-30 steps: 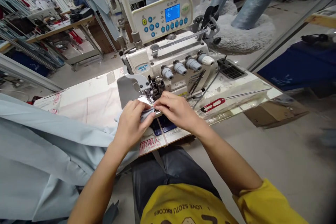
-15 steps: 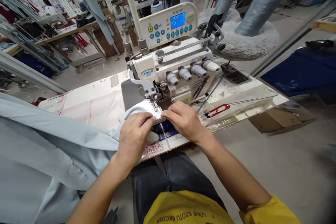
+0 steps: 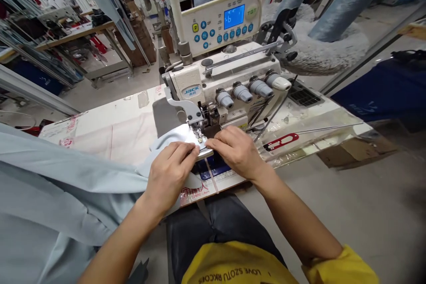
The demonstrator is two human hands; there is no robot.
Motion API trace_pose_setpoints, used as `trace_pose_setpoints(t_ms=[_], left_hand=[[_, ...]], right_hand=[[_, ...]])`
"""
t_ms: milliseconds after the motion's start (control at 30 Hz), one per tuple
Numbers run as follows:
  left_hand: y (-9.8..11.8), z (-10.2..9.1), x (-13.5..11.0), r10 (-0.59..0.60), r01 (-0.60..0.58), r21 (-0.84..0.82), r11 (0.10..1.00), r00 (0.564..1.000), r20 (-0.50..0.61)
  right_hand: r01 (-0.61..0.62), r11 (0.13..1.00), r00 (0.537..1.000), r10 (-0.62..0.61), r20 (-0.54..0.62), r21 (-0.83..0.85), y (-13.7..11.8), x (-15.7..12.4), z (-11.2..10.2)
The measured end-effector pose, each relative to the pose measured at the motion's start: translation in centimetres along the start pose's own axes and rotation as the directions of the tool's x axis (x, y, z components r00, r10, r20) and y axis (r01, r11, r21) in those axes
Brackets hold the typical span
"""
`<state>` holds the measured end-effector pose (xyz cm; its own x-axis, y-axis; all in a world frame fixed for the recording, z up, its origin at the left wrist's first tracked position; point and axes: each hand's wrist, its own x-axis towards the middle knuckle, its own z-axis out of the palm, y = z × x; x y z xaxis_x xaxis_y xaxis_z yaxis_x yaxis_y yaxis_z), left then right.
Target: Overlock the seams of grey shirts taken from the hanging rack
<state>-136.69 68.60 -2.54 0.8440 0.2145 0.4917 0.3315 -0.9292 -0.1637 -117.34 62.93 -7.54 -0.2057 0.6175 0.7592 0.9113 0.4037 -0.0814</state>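
A piece of light blue fabric lies under the presser foot of a white Jack overlock sewing machine. My left hand presses and pinches the fabric just in front of the foot, its fingers closed on the edge. From the other side, my right hand pinches the same fabric edge between thumb and fingertips, close to the left fingertips. The needle area is partly hidden by metal parts. A large sheet of light blue cloth hangs over the table's left side.
Red thread snips lie on the table to the right. A control panel with a lit screen tops the machine. Wrapped tubes rise at the right rear. Other sewing tables and hanging garments stand behind.
The view has shifted slightly, so the machine appears a little lower and larger at right. Both hands keep their pinch on the fabric, with the edge slightly closer to the foot.
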Motion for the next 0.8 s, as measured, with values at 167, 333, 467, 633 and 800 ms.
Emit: trace_pose_setpoints(t_ms=[167, 333, 467, 633, 800], left_hand=[[-0.4, -0.3, -0.2, 0.018, -0.012, -0.073, 0.997, 0.996, 0.087], [-0.6, -0.4, -0.2, 0.039, -0.034, -0.054, 0.998, 0.993, 0.109], [-1.2, -0.3, -0.1, 0.025, -0.018, -0.049, 0.999, 0.988, 0.150], [-2.1, 0.1, 0.3, 0.002, 0.004, -0.032, 0.999, 0.983, 0.185], [-3.2, 0.3, 1.2, 0.024, -0.017, -0.032, 0.999, 0.979, 0.204]], right_hand=[[-0.012, 1.000, 0.999, 0.011, 0.045, 0.020, -0.1, -0.3, -0.6], [-0.015, 1.000, 0.998, 0.015, 0.068, -0.001, -0.2, 0.3, -1.0], [-0.028, 0.999, 0.997, 0.029, 0.065, -0.025, -0.1, 1.0, -0.8], [-0.098, 0.995, 0.994, 0.097, -0.049, -0.033, -0.9, 0.6, -0.6], [-0.158, 0.983, 0.965, 0.173, -0.196, 0.088, -2.8, -0.9, -0.3]])
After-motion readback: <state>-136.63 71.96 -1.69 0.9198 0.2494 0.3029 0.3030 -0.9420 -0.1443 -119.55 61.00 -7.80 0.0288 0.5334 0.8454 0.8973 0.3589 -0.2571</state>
